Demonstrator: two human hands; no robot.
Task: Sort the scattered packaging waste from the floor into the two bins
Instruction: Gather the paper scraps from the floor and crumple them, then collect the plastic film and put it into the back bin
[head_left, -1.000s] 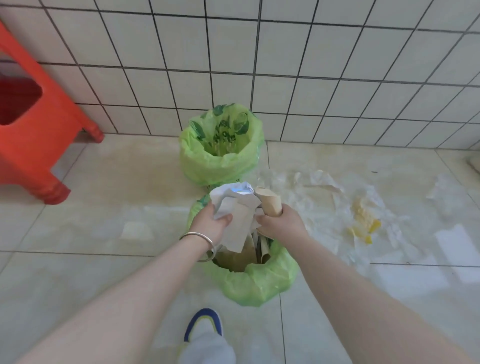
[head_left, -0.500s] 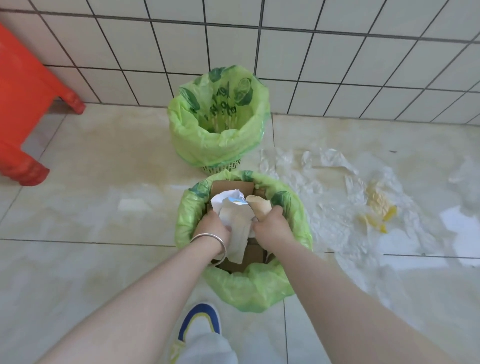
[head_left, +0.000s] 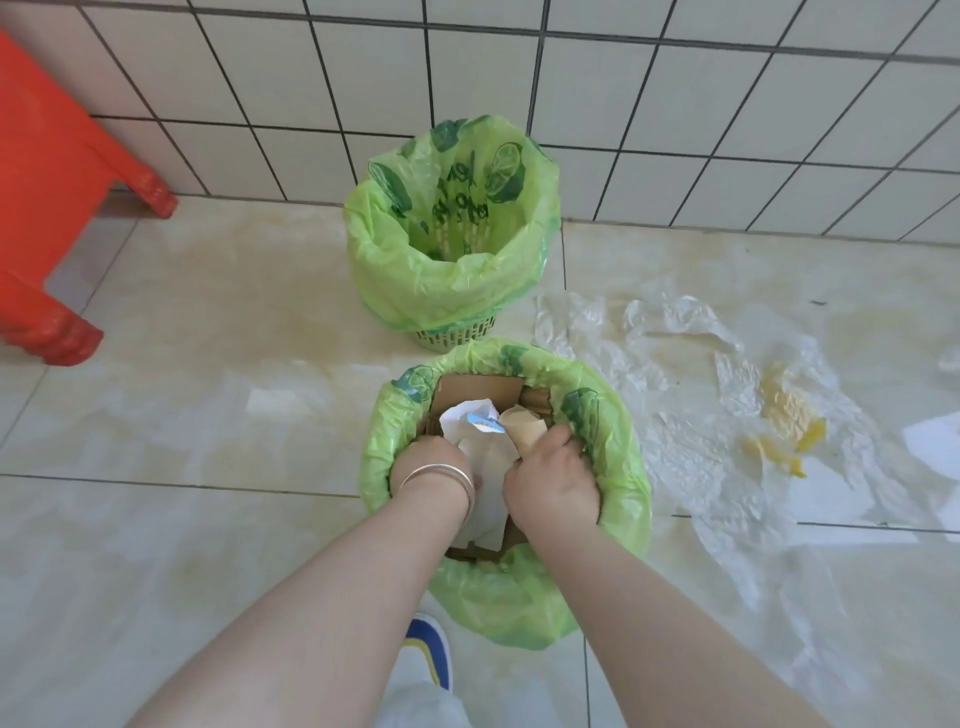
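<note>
The head view counts two bins, each lined with a green bag: the near bin (head_left: 631, 499) and the far bin (head_left: 452, 291), which stands just beyond the near bin against the tiled wall (head_left: 675, 104). Two hands reach into the near bin's mouth. The left hand (head_left: 431, 465), one silver bangle (head_left: 441, 475) at its wrist, has a closed grip on crumpled white paper (head_left: 480, 457); the right hand (head_left: 553, 480) has a closed grip on one brown cardboard tube (head_left: 522, 428). Flat cardboard (head_left: 478, 389) stands inside the near bin, behind the paper. Right of the near bin, clear plastic film (head_left: 675, 415) and yellow scraps (head_left: 789, 426) lie on the floor (head_left: 208, 364). Far left of the near bin stands one red stool (head_left: 52, 208); below it shows one shoe (head_left: 428, 649).
</note>
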